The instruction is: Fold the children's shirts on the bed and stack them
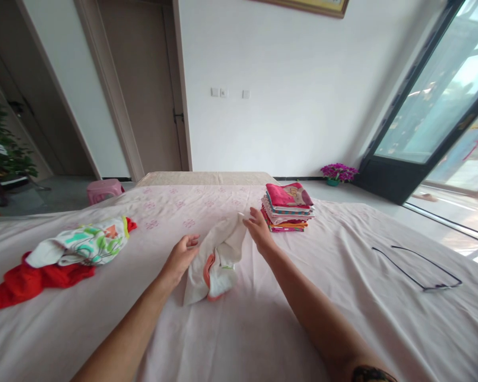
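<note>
A crumpled off-white towel [227, 244] with orange-pink patches lies on the bed in front of me. At its left edge is my left hand [182, 258], its fingers loosely bent and apart, with the thumb by the cloth. My right hand [258, 229] is at the towel's raised upper right corner, thumb and fingers closed in on it; the exact contact is partly hidden. Just beyond the right hand stands a neat stack of folded cloths [289, 215], a pink-red one on top. To the left lie a rumpled white, green and orange patterned cloth [91, 241] and a red cloth [43, 281].
A pale sheet [326, 329] with wrinkles covers the bed. Black-framed glasses [430, 286] rest on the right side. Past the bed are a pink stool [104, 190], a pot of purple flowers [338, 174] and a glass door [418, 106].
</note>
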Tool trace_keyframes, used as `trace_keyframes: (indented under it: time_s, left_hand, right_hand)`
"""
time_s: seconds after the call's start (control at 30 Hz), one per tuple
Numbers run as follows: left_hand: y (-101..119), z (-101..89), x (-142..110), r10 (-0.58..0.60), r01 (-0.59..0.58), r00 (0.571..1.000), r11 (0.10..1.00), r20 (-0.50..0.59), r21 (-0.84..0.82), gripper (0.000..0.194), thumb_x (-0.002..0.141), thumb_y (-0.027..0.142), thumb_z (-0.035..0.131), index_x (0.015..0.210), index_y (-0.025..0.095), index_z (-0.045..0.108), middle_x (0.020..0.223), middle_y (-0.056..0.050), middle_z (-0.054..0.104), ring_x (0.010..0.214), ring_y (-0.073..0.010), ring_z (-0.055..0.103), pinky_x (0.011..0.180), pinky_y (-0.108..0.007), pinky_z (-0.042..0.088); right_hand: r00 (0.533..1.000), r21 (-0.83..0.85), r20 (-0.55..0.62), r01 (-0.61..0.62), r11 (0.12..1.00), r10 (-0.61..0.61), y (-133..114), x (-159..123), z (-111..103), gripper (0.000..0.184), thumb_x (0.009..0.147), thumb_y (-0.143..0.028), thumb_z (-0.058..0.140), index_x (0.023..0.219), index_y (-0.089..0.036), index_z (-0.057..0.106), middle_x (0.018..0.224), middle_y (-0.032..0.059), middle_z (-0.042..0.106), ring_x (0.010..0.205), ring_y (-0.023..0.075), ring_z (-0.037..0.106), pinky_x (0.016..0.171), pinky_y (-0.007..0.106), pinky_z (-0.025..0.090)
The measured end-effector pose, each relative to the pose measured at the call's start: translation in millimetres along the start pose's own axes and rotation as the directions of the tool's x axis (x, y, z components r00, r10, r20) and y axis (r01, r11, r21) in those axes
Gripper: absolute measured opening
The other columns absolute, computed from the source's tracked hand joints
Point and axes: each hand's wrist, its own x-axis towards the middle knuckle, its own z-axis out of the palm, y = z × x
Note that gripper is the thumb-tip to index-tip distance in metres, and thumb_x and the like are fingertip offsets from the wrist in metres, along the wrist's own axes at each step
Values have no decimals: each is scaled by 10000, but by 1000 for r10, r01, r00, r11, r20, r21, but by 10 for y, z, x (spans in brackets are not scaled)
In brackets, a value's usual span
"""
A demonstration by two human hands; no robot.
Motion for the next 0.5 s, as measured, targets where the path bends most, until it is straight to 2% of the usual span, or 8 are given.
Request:
trace_keyframes:
  time_s: [0.03,0.1,0.13,0.2,0.27,0.37,0.43,0.5]
  left_hand:
    - [-18,-1,8,54,-48,998,989,-41,137,482,736,396,691,1144,159,593,1240,-161,612,1084,-263,618,887,-336,463]
    - [-43,15,-9,130,-101,990,912,-46,398,497,739,518,672,1106,187,619,1213,-148,620,1053,-283,618,857,-350,447]
    - [-51,29,-31,153,-116,988,858,-32,501,506,729,558,671,1090,205,630,1188,-139,630,1025,-292,622,832,-356,439]
    - [-66,61,-81,190,-141,982,766,-11,628,430,726,556,674,1003,227,657,1113,-128,654,978,-300,629,790,-352,419]
    - [-79,86,-111,216,-158,976,732,-7,663,282,753,489,657,873,233,661,1003,-113,677,929,-289,636,763,-341,401]
    - [-87,106,-100,206,-158,978,808,-22,567,203,777,437,623,806,237,645,874,-80,690,850,-263,638,735,-328,400]
    - [-74,108,-75,175,-157,984,926,-21,344,243,770,455,615,820,219,640,831,-62,691,803,-242,632,711,-315,421]
    - [-33,94,-50,154,-153,988,987,-18,39,280,746,460,634,836,196,631,794,-37,683,758,-209,622,687,-290,443]
  right_hand:
    - [998,-111,2,64,992,-64,22,7,-32,462,724,-274,624,1183,-226,612,1160,79,646,929,179,626,794,312,506]
    - [978,-246,184,142,959,-98,55,-41,-39,316,758,-258,597,1061,-213,675,1018,57,692,800,161,643,731,290,503]
    - [948,-272,313,145,951,-55,64,-90,-16,235,781,-266,581,977,-202,694,907,43,704,712,150,642,672,273,495]
    - [853,-311,519,124,942,58,61,-214,66,178,818,-307,562,833,-190,694,739,22,692,585,136,622,570,244,455]
    - [799,-404,590,169,899,115,39,-346,164,227,827,-372,570,752,-191,685,686,22,684,559,141,612,532,238,410]
    - [805,-554,584,304,775,102,-3,-507,284,303,810,-491,590,778,-219,721,735,34,705,644,173,623,546,255,358]
    - [813,-605,574,337,722,101,-21,-566,330,288,779,-502,617,837,-250,743,791,28,720,705,188,628,560,261,338]
    - [814,-620,568,328,713,119,-30,-575,340,209,745,-423,640,838,-269,747,813,8,726,728,181,626,567,256,329]
